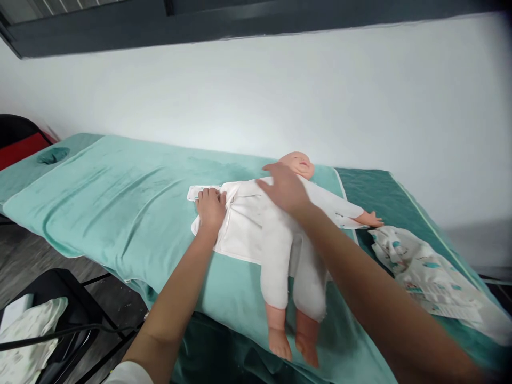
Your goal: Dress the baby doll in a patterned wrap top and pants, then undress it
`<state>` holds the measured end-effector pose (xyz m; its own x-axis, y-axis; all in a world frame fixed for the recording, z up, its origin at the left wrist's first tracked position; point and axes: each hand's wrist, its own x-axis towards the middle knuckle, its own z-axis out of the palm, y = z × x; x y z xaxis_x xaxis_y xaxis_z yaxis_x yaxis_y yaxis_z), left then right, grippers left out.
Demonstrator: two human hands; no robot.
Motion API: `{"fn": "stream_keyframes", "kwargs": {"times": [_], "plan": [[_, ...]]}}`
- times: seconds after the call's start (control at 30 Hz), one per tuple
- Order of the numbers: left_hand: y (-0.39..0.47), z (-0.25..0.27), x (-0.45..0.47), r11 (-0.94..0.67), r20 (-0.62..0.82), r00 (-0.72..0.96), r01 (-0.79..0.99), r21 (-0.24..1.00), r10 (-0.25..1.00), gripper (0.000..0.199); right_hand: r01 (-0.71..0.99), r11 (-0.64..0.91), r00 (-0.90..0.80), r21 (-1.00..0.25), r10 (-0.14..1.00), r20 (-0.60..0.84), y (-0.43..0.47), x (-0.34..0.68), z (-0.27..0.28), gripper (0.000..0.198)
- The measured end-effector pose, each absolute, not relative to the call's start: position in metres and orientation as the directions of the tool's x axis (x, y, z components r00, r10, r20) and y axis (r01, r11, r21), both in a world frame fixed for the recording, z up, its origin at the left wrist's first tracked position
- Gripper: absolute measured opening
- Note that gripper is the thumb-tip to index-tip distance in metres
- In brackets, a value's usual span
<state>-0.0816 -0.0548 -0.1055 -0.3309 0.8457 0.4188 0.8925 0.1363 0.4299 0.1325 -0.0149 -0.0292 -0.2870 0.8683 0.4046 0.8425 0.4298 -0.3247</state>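
A baby doll [276, 277] with white legs and torso lies on its back, its head [298, 162] toward the wall and its bare feet toward me. Under it a white baby shirt [242, 229] is spread, with one sleeve covering the doll's arm on the right. My left hand [211, 208] is closed on the shirt near its left sleeve, where the cloth is bunched by the thumb. Over the doll's chest is my right hand [286, 186], slightly blurred, with thumb and fingers apart and nothing visible in it. That hand partly hides the doll's chest and neck.
The light green sheet [132, 192] covers a long bed against a white wall [240, 96]. Printed white cloth [428, 266] lies at the right beside the doll's hand. A black chair [68, 304] at the lower left carries a folded patterned cloth [36, 336].
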Motion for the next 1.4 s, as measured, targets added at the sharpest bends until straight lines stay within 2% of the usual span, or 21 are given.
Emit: {"fn": "stream_keyframes", "kwargs": {"times": [0.07, 0.1, 0.17, 0.2, 0.27, 0.33, 0.53, 0.63, 0.8, 0.97, 1.13, 1.2, 1.3, 1.37, 1.4], "plan": [[-0.056, -0.105, -0.08, 0.105, 0.431, -0.281, 0.915, 0.389, 0.857, 0.02, 0.846, 0.29, -0.021, -0.447, 0.856, 0.516, -0.026, 0.174, -0.035, 0.036], [-0.057, -0.105, -0.079, 0.068, 0.448, -0.246, 0.924, 0.377, 0.859, 0.02, 0.846, 0.185, 0.124, -0.5, 0.844, 0.522, -0.032, 0.194, -0.042, 0.038], [-0.057, -0.105, -0.078, -0.053, 0.495, -0.154, 0.924, 0.379, 0.855, 0.02, 0.816, -0.034, 0.34, -0.577, 0.835, 0.433, -0.046, 0.227, -0.06, 0.043], [-0.057, -0.105, -0.077, -0.125, 0.52, -0.109, 0.911, 0.394, 0.847, 0.019, 0.785, -0.108, 0.38, -0.61, 0.862, 0.337, -0.052, 0.239, -0.069, 0.045], [-0.057, -0.105, -0.076, -0.251, 0.552, -0.039, 0.863, 0.439, 0.833, 0.018, 0.733, -0.145, 0.363, -0.664, 0.91, 0.202, -0.063, 0.252, -0.084, 0.052], [-0.059, -0.105, -0.073, -0.306, 0.554, -0.023, 0.814, 0.493, 0.832, 0.016, 0.675, -0.093, 0.31, -0.732, 0.936, 0.166, -0.068, 0.254, -0.092, 0.059], [-0.066, -0.093, -0.048, -0.266, 0.428, -0.138, 0.605, 0.75, 0.893, 0.016, 0.312, 0.08, 0.204, -0.947, 0.967, 0.149, -0.06, 0.245, -0.1, 0.065], [-0.061, -0.08, -0.031, -0.235, 0.355, -0.189, 0.466, 0.853, 0.915, 0.017, 0.147, 0.089, 0.17, -0.985, 0.979, 0.114, -0.059, 0.242, -0.103, 0.071], [-0.043, -0.05, -0.008, -0.182, 0.283, -0.215, 0.394, 0.901, 0.935, 0.021, -0.145, 0.047, 0.038, -0.988, 0.998, 0.042, -0.066, 0.223, -0.099, 0.082], [-0.038, -0.028, -0.003, -0.199, 0.279, -0.172, 0.375, 0.905, 0.945, 0.022, -0.146, 0.029, -0.096, -0.989, 0.994, 0.043, -0.067, 0.213, -0.107, 0.089], [-0.056, -0.003, -0.006, -0.124, 0.179, -0.081, 0.451, 0.884, 0.98, 0.025, -0.159, 0.033, -0.153, -0.987, 0.987, 0.058, -0.065, 0.216, -0.112, 0.089], [-0.066, 0.012, -0.005, -0.073, 0.079, -0.001, 0.371, 0.926, 0.997, 0.022, -0.164, 0.032, -0.148, -0.986, 0.987, 0.057, -0.065, 0.216, -0.111, 0.089], [-0.082, 0.031, -0.001, 0.026, -0.063, 0.205, 0.179, 0.984, 0.977, 0.024, -0.135, 0.035, -0.14, -0.99, 0.989, 0.054, -0.066, 0.215, -0.11, 0.088], [-0.091, 0.033, 0.001, 0.017, -0.042, 0.288, 0.088, 0.996, 0.957, 0.026, -0.113, 0.046, -0.148, -0.992, 0.987, 0.063, -0.066, 0.215, -0.11, 0.089], [-0.096, 0.031, 0.001, -0.017, -0.004, 0.27, 0.072, 0.997, 0.963, 0.024, -0.104, 0.052, -0.152, -0.993, 0.986, 0.068, -0.066, 0.215, -0.111, 0.09]]}}
